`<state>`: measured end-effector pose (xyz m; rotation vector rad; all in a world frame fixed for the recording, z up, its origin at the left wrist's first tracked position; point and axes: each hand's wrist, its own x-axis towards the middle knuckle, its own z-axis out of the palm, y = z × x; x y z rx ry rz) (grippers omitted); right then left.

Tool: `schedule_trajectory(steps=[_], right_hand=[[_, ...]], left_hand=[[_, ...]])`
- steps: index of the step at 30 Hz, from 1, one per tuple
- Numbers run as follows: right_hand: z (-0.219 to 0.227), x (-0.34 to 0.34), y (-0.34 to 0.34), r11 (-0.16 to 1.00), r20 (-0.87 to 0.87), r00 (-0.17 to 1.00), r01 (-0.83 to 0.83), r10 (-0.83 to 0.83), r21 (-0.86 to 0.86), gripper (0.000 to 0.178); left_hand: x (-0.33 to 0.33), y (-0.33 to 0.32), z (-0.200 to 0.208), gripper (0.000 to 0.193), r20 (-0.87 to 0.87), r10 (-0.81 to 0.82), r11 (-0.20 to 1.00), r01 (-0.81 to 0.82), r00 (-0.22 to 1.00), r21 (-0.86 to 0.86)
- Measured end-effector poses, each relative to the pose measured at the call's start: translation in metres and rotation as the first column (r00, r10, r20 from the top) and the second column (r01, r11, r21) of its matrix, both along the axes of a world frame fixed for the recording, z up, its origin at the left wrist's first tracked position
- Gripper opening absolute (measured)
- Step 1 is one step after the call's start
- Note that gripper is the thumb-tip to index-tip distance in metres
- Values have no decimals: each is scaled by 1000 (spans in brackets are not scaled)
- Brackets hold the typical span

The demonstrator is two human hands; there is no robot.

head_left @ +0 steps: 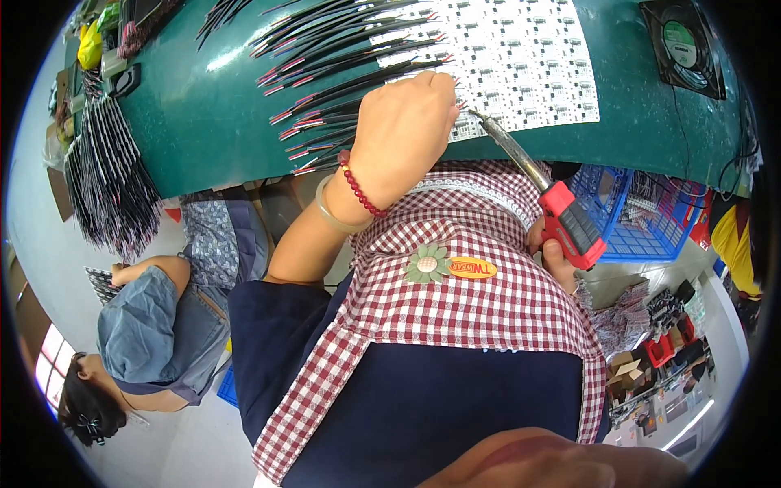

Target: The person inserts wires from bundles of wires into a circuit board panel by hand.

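Left hand (407,126) is curled over black wires (325,28), its pinch hidden; a soldering iron (573,224) is gripped by the right hand (553,259). Near the desk's (203,106) front edge, the white circuit-board sheet (529,65) seems mostly wired along its left side, its near corner apparently unfinished.

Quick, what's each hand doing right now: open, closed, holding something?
Left hand: curled over the black wires; fingertips hidden, grip unclear.
Right hand: closed, holding the soldering iron.
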<state>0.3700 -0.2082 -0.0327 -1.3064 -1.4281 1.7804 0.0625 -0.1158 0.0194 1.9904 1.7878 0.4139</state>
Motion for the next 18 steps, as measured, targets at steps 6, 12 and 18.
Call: schedule_trajectory(steps=[6,12,18], right_hand=[[17,-21,2,958,-235,934,237,-270,-159,37],[9,-12,3,992,-58,991,124,-123,17,34],[4,-10,0,989,-16,992,124,-124,77,34]], left_hand=[[1,-1,-1,11,-29,-1,1000,1,1000,-5],[1,-1,0,12,-49,6,1000,-6,999,0],[3,-3,-2,13,-77,-4,999,7,997,33]])
